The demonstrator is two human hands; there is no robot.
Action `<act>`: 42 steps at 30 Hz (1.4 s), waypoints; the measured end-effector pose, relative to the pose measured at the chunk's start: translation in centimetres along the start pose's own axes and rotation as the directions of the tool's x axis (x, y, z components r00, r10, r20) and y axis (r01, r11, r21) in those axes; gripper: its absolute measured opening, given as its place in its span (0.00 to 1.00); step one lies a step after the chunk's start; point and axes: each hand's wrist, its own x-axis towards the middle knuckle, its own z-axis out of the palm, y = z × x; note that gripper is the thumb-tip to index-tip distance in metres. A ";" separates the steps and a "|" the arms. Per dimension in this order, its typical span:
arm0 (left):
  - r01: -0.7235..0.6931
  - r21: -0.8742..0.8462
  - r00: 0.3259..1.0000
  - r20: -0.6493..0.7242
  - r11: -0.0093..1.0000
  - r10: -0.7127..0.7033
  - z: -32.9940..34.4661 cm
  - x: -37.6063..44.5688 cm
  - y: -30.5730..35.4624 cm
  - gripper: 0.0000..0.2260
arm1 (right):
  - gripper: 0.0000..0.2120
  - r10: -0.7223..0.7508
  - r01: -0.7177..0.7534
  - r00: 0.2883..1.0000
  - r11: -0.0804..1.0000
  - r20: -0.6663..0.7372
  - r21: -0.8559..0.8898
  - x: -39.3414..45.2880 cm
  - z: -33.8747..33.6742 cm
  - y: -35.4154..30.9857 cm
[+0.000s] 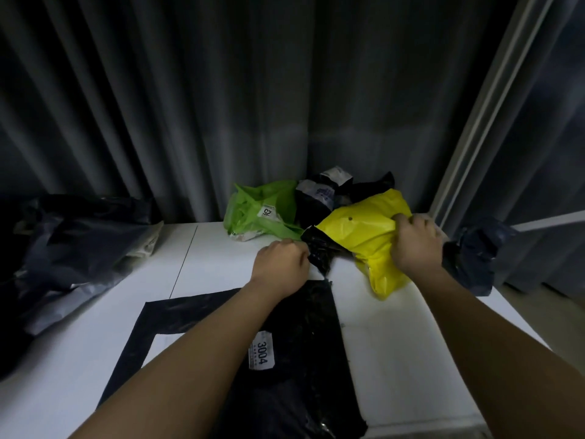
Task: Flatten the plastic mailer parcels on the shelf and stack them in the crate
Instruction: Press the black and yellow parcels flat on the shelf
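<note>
Dark curtain behind white shelf (221,264), my left hand (281,264) pinching the yellow mailer's (367,236) black end, my right hand (418,245) gripping its yellow side, green mailer (259,207) beyond.

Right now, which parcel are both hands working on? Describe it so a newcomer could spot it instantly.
On the white shelf top, look to the crumpled pile against the dark curtain. The bright yellow plastic mailer lies at its right end, gripped by the right hand, while the left hand pinches its black inner flap. Its neighbours are green and black.
</note>
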 end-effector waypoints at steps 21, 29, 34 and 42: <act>0.216 -0.308 0.970 -0.041 0.926 -0.240 -10.7 -10.6 0.9 0.20 | 0.10 -0.267 0.384 0.918 0.785 -0.294 0.486 -10.2 -13.7 -10.5; 0.317 -0.351 0.944 0.026 0.881 -0.329 -11.1 -16.0 -6.5 0.07 | 0.11 -0.453 0.508 0.860 0.731 -0.233 0.456 -14.8 -13.9 -18.2; 0.362 -0.379 0.926 0.041 0.852 -0.375 -9.0 -18.8 -10.2 0.01 | 0.17 -0.570 0.542 0.817 0.712 -0.083 0.446 -17.3 -11.5 -20.6; 0.497 -0.135 0.866 0.012 0.857 -0.500 -5.5 -21.3 -12.2 0.16 | 0.29 -0.593 0.399 0.793 0.681 0.142 0.614 -20.6 -6.8 -19.3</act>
